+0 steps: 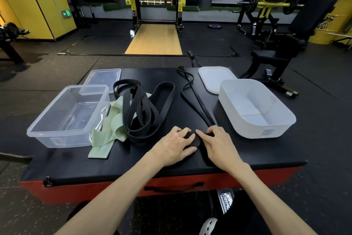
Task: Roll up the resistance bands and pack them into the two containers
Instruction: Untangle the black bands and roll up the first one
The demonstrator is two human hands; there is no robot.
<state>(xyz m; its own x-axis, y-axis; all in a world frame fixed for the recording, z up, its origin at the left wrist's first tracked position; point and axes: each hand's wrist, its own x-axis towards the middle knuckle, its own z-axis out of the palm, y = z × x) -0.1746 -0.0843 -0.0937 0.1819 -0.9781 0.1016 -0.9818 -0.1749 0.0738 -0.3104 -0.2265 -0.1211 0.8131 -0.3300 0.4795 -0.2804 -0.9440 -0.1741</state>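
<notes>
A long black resistance band [192, 97] stretches across the black padded box top toward the far edge. Its near end is a small roll [194, 140] between my hands. My left hand [176, 144] and my right hand [219, 143] both curl their fingers on that roll. A pile of looped black bands [141, 109] lies to the left, over pale green bands [108, 131]. A clear plastic container [47, 131] stands at the left and a white container [245, 130] at the right; both hold no bands.
A clear lid [102, 77] lies behind the clear container and a white lid [213, 78] behind the white one. The box [133, 166] has red sides and a near edge just below my wrists. Gym machines stand on the floor beyond.
</notes>
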